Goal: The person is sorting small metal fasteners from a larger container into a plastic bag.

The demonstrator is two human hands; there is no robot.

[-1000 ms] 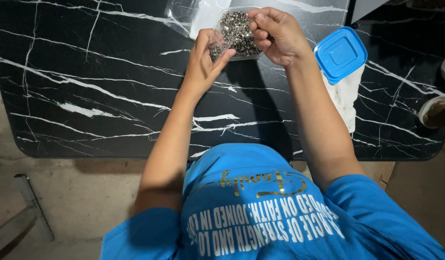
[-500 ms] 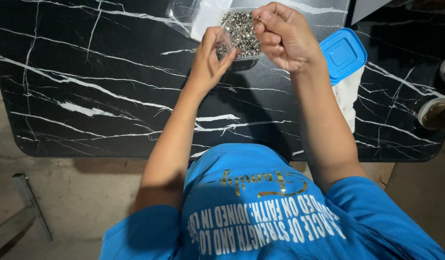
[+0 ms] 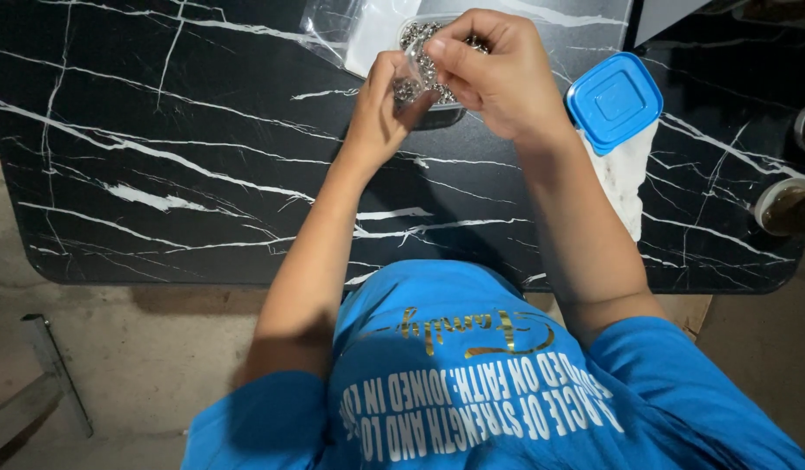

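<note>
A clear plastic container (image 3: 417, 33) full of small silvery metal pieces stands on the black marble table (image 3: 176, 174) at the far middle. Just above its near edge, my left hand (image 3: 378, 117) and my right hand (image 3: 500, 77) meet. Both pinch a small clear bag (image 3: 410, 84) that holds a few of the same metal pieces. My left fingers grip the bag's lower side. My right thumb and forefinger hold its top edge. My right hand hides most of the container.
A blue square lid (image 3: 615, 99) lies right of the container on a white cloth (image 3: 630, 178). Clear plastic sheets (image 3: 333, 26) lie at the far edge. A round cup (image 3: 787, 209) stands at the table's right edge. A metal bar (image 3: 56, 376) shows on the floor.
My left hand has closed and risen to meet the right one. Both hands now pinch the small clear bag, and my right hand has shifted nearer over the container.
</note>
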